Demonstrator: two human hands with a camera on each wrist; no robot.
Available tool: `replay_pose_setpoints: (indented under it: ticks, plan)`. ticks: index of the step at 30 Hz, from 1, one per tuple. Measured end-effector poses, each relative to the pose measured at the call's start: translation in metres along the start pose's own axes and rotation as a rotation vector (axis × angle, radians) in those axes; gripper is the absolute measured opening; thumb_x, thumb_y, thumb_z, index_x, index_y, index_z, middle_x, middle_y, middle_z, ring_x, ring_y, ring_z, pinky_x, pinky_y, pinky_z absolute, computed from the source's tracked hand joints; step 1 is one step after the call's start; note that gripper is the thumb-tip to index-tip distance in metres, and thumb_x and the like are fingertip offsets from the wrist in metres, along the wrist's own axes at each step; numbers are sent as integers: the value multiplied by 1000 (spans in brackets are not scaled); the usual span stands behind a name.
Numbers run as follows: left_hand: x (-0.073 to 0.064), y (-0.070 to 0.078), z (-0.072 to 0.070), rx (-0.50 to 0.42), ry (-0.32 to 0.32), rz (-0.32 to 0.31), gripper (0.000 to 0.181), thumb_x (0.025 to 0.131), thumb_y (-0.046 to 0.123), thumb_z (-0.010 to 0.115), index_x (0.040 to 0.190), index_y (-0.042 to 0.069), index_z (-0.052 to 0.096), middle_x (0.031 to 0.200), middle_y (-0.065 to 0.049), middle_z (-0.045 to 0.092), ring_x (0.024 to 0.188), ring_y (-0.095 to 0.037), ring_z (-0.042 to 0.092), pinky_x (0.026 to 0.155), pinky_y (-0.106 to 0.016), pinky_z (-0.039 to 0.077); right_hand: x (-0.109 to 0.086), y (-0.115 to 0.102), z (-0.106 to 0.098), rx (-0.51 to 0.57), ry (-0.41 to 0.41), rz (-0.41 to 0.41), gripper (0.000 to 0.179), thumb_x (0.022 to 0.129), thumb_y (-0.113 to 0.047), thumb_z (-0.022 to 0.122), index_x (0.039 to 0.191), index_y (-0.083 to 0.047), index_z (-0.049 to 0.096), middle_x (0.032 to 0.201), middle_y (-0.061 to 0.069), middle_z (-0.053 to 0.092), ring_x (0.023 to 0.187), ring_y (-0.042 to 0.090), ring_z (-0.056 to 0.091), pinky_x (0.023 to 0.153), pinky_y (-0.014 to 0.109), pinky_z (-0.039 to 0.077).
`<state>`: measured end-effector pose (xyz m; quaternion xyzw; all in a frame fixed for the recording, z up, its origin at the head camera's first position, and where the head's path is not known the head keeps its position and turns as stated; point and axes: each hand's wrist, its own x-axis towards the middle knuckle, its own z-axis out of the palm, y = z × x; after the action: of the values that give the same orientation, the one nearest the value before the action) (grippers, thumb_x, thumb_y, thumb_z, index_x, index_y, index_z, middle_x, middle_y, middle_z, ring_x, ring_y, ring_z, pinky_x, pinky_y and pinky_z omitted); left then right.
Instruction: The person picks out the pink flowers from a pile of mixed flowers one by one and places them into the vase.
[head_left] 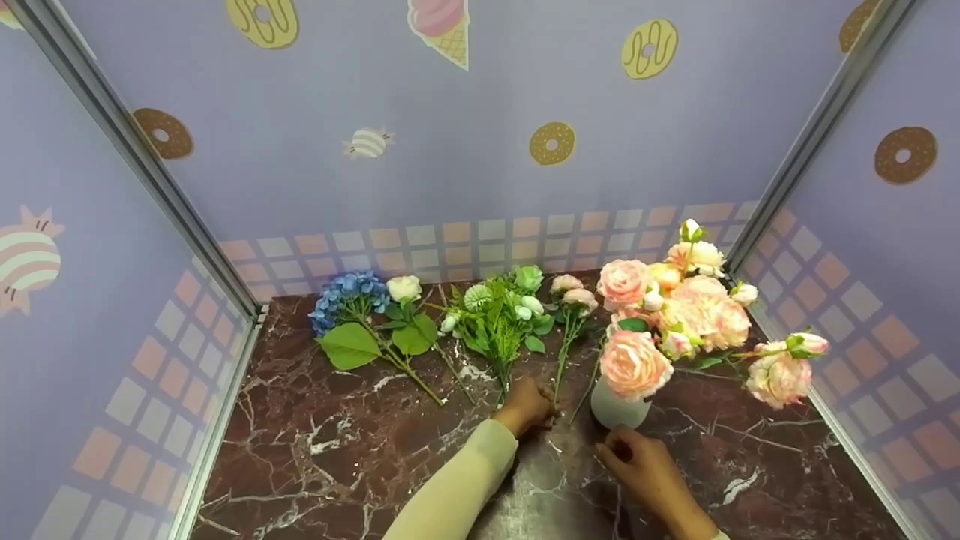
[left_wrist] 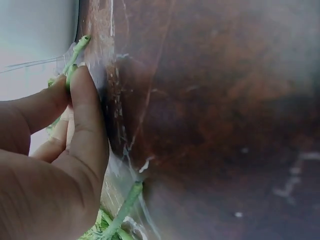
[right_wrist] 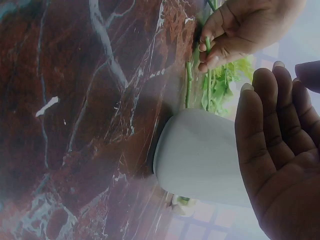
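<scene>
My left hand (head_left: 527, 406) pinches the end of a green stem (left_wrist: 71, 79) between thumb and index finger, low over the table. In the head view, this hand is at the lower end of the stems of the small pink flowers (head_left: 574, 294). My right hand (head_left: 643, 466) is near the foot of the white vase (head_left: 619, 405), its fingers loosely bent and holding nothing. A full bunch of pink and peach roses (head_left: 636, 365) stands in the vase. Another stem (right_wrist: 188, 85) lies beside the vase in the right wrist view.
Left of my hands lie a blue hydrangea (head_left: 349, 300), a white rose (head_left: 404, 288) and a green bunch (head_left: 495, 319). One pink rose (head_left: 780, 379) leans far out to the right. Patterned walls (head_left: 480, 180) enclose the marbled table (head_left: 322, 480) at the back and sides.
</scene>
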<state>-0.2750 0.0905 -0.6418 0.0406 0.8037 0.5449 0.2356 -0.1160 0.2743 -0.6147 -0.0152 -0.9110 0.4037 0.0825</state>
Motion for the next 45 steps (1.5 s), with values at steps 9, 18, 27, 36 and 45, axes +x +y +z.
replay_pose_setpoints:
  ticks: [9,18,27,36,45]
  plan:
    - [-14,-1,-2,-57,38,26,7,93,-14,76,98,-10,79,89,-17,85,57,-10,63,54,-23,58,1,-3,-2,38,40,20,19,100,-12,86,90,-21,72,79,-9,71,70,-1,57,68,21,50]
    - [-32,-1,4,-67,75,30,13,92,-12,77,89,1,78,80,-4,81,55,-9,60,54,-23,57,1,-5,-2,51,45,48,11,101,-10,85,97,-16,77,89,-1,82,78,2,71,73,22,60]
    - [-43,-4,7,-153,72,66,20,86,-21,66,95,-7,78,98,-25,86,55,-10,62,53,-25,57,2,-6,-2,56,27,70,7,104,-14,84,104,-13,77,101,4,85,90,19,83,80,26,67]
    - [-51,-7,6,-172,65,109,17,88,-19,72,99,-9,80,98,-22,86,67,-13,74,59,-30,65,3,-7,-3,72,22,87,6,103,-10,83,102,-12,77,99,5,85,88,16,81,81,25,66]
    - [-60,-11,8,-154,68,128,11,92,-11,80,95,-1,78,94,-16,86,67,-15,77,58,-30,64,3,-7,-6,79,24,89,5,104,-11,82,103,-12,77,102,7,86,90,20,83,81,26,66]
